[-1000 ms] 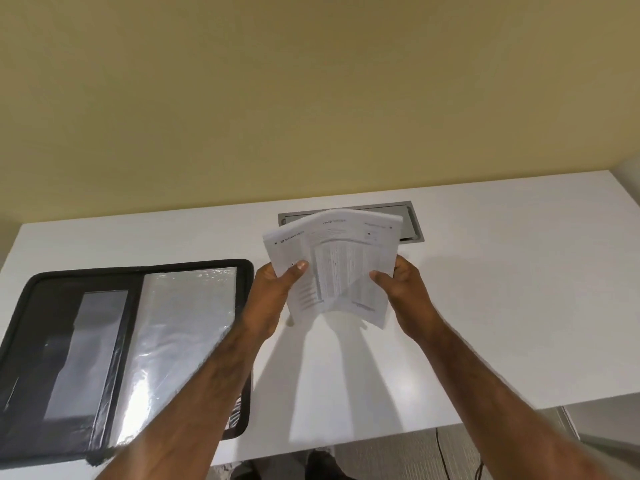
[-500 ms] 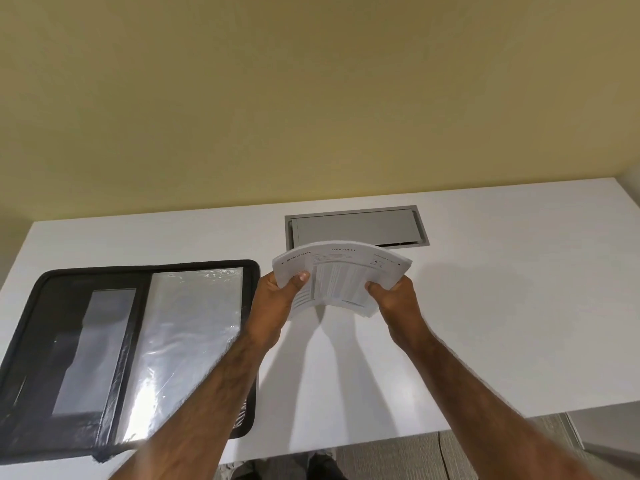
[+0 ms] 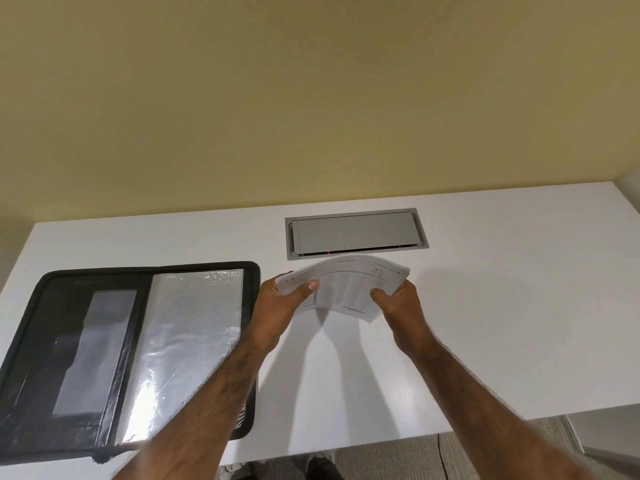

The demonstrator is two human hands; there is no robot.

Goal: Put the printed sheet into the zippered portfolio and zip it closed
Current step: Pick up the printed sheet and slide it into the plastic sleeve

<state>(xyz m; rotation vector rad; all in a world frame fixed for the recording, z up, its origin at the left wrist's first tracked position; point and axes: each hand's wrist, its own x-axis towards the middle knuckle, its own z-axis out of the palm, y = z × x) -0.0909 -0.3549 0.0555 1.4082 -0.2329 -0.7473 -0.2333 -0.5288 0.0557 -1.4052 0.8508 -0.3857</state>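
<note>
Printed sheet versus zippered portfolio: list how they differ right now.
The printed sheet is white and bowed upward in the air, gripped by the left hand and right hand; the zippered portfolio is black, lies open and flat on the table, and no hand grips it. The portfolio looks far larger. Both are flat rectangular office items.

Both hands up over the white counter point(image 3: 485, 323), holding the printed sheet point(image 3: 346, 285) bowed upward in the middle. Left hand point(image 3: 280, 306) pinches its left edge, thumb on top; right hand point(image 3: 398, 303) grips the right edge. Zippered portfolio point(image 3: 138, 341) lies open flat at left, clear sleeve facing up. Grey cable hatch point(image 3: 353, 233) just behind the sheet.
</note>
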